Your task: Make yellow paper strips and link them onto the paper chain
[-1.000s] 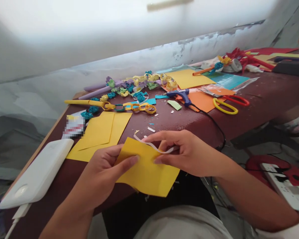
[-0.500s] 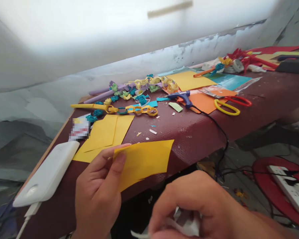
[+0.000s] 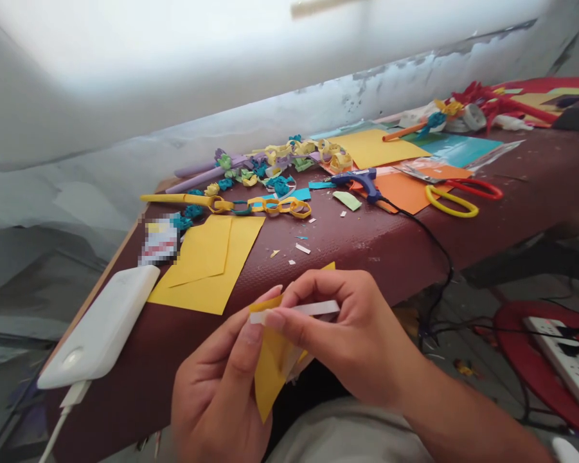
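Note:
My left hand (image 3: 216, 392) pinches a yellow piece of paper (image 3: 268, 370) at its left corner, thumb in front. A narrow white strip (image 3: 324, 308) lies along the paper's top edge. Fingers of my right hand (image 3: 351, 328) pinch this strip and touch the paper, close to my left thumb. Whether the strip is paper or tape I cannot tell. Something whitish and crumpled shows below my right hand, partly hidden. Behind my left hand, larger yellow sheets (image 3: 243, 257) lie on the dark red table (image 3: 347, 276).
A white power bank (image 3: 101, 328) with a cable lies at the left edge. Paper chains (image 3: 272, 206) and crumpled paper flowers sit at the back. A blue glue gun (image 3: 364, 183) and scissors (image 3: 450, 200) lie right of them. A power strip (image 3: 561, 360) rests on a red stool (image 3: 515, 328).
My right hand has risen to the yellow paper and brought the white strip to its top edge. The paper has turned in my left hand, which moved slightly right.

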The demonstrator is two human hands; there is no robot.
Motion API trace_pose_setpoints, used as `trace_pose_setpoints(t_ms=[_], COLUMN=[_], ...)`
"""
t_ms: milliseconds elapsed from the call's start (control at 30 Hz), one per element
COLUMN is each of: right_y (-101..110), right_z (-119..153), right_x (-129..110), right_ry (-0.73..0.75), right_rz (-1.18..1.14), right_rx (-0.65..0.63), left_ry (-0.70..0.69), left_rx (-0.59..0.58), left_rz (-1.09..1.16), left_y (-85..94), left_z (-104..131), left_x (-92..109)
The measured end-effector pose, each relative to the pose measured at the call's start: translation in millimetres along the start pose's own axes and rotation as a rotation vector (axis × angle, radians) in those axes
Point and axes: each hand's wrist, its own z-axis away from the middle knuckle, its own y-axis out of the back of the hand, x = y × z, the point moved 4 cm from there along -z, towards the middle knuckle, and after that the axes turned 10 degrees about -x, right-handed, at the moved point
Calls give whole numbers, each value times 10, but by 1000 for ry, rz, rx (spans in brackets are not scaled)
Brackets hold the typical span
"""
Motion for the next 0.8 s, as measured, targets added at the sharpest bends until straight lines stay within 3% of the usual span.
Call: trace_pose_setpoints(t_ms=[133, 300, 533, 800], right_y=[14, 18, 43, 39], right_z=[-10, -11, -8, -13], right_x=[16, -8, -2, 6], right_ry=[6, 14, 99, 74], right_rz=[29, 107, 160, 172], right_rx=[18, 59, 15, 18], left_ry=[77, 51, 76, 85], left_rx=[-87, -44, -88, -133], left_rz=[68, 77, 77, 84], left_y=[2, 44, 47, 57], left_z=[-7, 29, 16, 25], left_x=[-80, -74, -90, -99])
